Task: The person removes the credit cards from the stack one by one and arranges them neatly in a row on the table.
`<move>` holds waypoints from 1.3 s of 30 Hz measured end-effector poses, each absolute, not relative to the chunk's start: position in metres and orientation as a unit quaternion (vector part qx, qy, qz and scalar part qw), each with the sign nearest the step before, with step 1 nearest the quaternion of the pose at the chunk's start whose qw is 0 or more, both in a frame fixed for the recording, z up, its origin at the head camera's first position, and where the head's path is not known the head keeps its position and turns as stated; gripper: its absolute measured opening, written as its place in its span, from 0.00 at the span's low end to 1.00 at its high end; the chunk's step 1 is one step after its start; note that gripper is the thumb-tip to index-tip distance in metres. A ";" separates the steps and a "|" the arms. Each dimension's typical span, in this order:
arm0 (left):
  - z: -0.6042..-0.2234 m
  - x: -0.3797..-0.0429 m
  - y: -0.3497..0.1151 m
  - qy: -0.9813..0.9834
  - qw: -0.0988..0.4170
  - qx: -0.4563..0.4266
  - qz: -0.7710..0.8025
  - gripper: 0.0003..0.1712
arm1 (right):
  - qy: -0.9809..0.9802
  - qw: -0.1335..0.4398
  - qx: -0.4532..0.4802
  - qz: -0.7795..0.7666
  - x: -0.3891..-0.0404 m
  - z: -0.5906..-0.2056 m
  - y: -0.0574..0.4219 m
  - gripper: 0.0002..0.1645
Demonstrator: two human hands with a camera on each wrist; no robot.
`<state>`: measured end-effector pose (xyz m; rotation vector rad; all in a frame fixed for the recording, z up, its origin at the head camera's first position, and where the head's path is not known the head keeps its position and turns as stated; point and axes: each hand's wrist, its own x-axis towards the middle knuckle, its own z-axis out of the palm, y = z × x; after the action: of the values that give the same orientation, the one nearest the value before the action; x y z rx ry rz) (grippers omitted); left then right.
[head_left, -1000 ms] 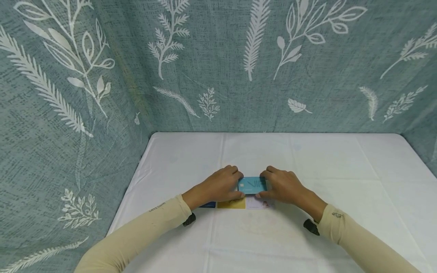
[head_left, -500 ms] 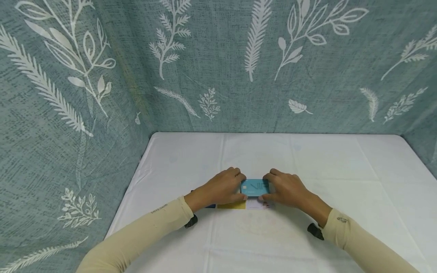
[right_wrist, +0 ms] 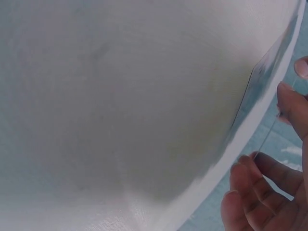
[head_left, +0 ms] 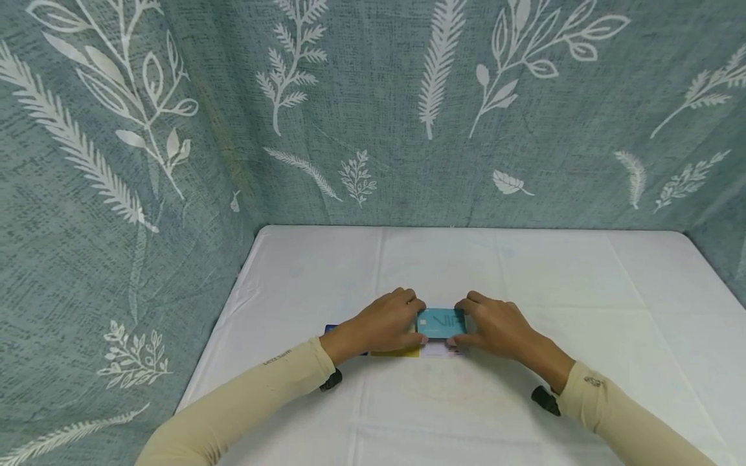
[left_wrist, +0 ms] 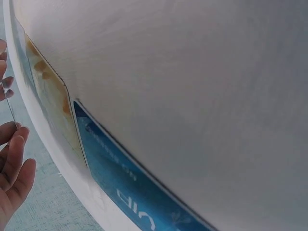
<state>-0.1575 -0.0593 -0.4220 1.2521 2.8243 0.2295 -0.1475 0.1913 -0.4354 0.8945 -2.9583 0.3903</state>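
Both hands hold a light blue bank card (head_left: 441,323), printed with large letters and a small chip, level above the table. My left hand (head_left: 387,322) pinches its left end between thumb and fingers. The right hand (head_left: 500,327) pinches the other end the same way. Edge-on, the held card shows as a thin line between the fingers (right_wrist: 291,103) in the right wrist view. Beneath lie a yellow card (head_left: 399,353) and a whitish card (head_left: 436,350) in a row, partly covered. A dark blue card (left_wrist: 130,178) with white letters lies at the row's left, mostly hidden by the left wrist in the head view.
A white cloth (head_left: 559,285) covers the table. Grey-green curtains (head_left: 384,97) with white leaf prints hang behind it and at the left. A black wrist camera (head_left: 545,401) sits under the right forearm, another (head_left: 331,380) under the left.
Both hands have shifted right and slightly toward the body, carrying the light blue bank card. A corner of the dark blue card now shows beyond the left wrist.
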 end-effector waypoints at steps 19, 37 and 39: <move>-0.424 -0.155 -0.051 0.909 0.041 0.411 0.066 0.33 | -0.947 0.024 0.291 0.131 -0.142 -0.439 0.201 0.36; -0.425 -0.153 -0.042 0.908 0.034 0.413 0.054 0.32 | -0.945 0.041 0.297 0.130 -0.140 -0.440 0.210 0.37; -0.425 -0.153 -0.041 0.908 0.034 0.414 0.055 0.31 | -0.945 0.042 0.298 0.130 -0.139 -0.441 0.211 0.37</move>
<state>-0.1529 -0.0414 -0.4246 1.2742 2.7921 0.1700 -0.1394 0.2112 -0.4405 0.9109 -2.8916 0.3977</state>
